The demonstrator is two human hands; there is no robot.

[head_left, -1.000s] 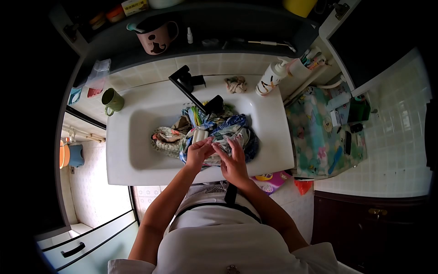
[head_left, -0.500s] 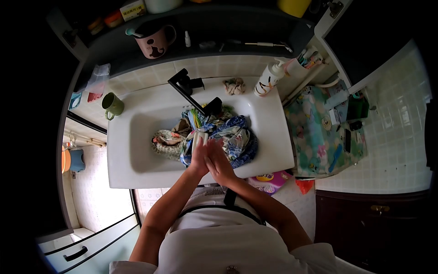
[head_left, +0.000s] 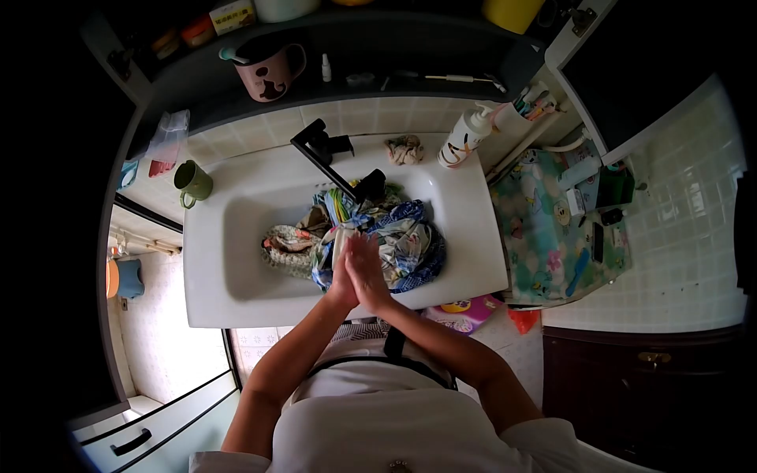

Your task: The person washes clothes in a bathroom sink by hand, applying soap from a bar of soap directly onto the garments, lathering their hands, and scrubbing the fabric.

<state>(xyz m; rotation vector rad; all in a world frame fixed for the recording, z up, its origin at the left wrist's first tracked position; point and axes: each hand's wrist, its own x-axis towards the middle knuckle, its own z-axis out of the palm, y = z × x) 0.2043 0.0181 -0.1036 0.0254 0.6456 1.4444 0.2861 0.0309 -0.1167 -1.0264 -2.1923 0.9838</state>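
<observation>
Over the white sink basin (head_left: 244, 236), my left hand (head_left: 341, 282) is closed around a whitish bar (head_left: 342, 236) that looks like soap. My right hand (head_left: 363, 268) presses against the left, its fingers stretched out and palm turned inward; the contact between the palms is hidden. Right beneath both hands lies a heap of patterned clothes (head_left: 410, 244), blue, white and floral, bunched in the basin. A black faucet (head_left: 325, 162) reaches over the heap from the back rim.
A green mug (head_left: 194, 183) stands on the left rim. At the back are a crumpled cloth (head_left: 404, 150) and a white pump bottle (head_left: 465, 138). A pink mug (head_left: 268, 75) sits on the shelf above. On the right, a floral-covered counter (head_left: 536, 229) holds a blue comb (head_left: 578, 272).
My right hand has turned and slid left against my left hand, now covering more of it. The whitish bar shows less than before. Clothes and faucet look unchanged.
</observation>
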